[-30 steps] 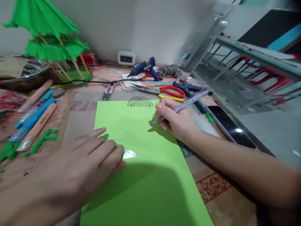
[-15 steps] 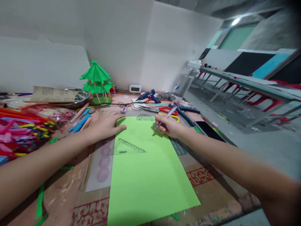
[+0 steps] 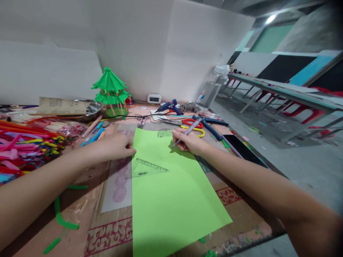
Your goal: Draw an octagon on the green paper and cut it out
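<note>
A bright green sheet of paper (image 3: pixel 177 200) lies lengthwise in front of me. My left hand (image 3: pixel 120 147) is at its upper left edge, fingers curled in and the thumb against the paper, pinching that edge. In my right hand (image 3: pixel 189 141) is a pen (image 3: pixel 186 132), slanted, its tip close to the paper's upper part. A clear set square (image 3: pixel 151 167) rests on the sheet below my left hand. Near the top edge is a clear protractor (image 3: pixel 164 133), between the two hands.
Behind the sheet lie scissors (image 3: pixel 191 125), navy-handled pliers (image 3: pixel 210 128) and a glue gun (image 3: pixel 169 106). A phone (image 3: pixel 243 151) is at the right, a water bottle (image 3: pixel 213 87) behind it. Colourful pipe cleaners (image 3: pixel 26 146) pile up left; a green model pavilion (image 3: pixel 111 92) stands at the back.
My left hand has gone from lying spread over the paper's top corner to curling at its left edge. The sheet has shifted slightly; my right hand has moved a little left with the pen.
</note>
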The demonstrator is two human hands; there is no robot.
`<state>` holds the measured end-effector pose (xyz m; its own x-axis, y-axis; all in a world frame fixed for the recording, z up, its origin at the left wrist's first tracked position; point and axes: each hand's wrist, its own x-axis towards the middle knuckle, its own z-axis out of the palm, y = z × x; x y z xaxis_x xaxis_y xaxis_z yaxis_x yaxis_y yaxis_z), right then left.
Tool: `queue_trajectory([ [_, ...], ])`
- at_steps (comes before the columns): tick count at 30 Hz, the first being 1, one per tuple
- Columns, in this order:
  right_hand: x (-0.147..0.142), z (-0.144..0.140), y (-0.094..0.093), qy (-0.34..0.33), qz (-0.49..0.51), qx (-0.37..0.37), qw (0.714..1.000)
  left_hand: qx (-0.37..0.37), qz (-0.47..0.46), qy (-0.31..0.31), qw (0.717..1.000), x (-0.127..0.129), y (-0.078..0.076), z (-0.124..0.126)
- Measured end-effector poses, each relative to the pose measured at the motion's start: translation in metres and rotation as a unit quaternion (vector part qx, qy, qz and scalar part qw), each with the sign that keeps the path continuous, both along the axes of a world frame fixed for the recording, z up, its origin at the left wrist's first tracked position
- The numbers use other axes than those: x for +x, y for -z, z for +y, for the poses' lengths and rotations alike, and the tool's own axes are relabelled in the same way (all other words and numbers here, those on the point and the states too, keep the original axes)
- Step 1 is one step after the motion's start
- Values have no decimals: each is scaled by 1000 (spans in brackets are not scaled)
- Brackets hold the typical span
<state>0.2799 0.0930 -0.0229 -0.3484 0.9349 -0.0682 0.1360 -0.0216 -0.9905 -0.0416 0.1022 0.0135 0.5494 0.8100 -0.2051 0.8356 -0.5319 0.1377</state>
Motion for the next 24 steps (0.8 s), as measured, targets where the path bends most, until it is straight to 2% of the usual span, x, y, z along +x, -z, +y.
queue_trajectory([
  [2, -7, 2, -1, -16, 5, 18, 1000, -3, 5, 9, 1000, -8, -7, -15],
  [4, -16, 5, -4, -25, 11, 35, 999, 27, -12, 16, 999, -11, -14, -26],
  [7, -28, 8, -9, -17, 15, 63, 998, 74, -67, 42, 994, -6, -21, -24],
  [10, -33, 9, -14, 6, -1, 104, 995, 75, -102, 51, 991, 7, -16, -4],
  [14, -26, 3, -22, 11, -53, 155, 986, 74, -93, 11, 993, 23, -3, 17],
  [19, -16, -17, -26, 0, -149, 200, 968, 54, -55, -26, 997, 33, -3, 19],
  [24, -15, -28, -23, -3, -224, 242, 944, 80, -16, -34, 996, 14, 1, 13],
])
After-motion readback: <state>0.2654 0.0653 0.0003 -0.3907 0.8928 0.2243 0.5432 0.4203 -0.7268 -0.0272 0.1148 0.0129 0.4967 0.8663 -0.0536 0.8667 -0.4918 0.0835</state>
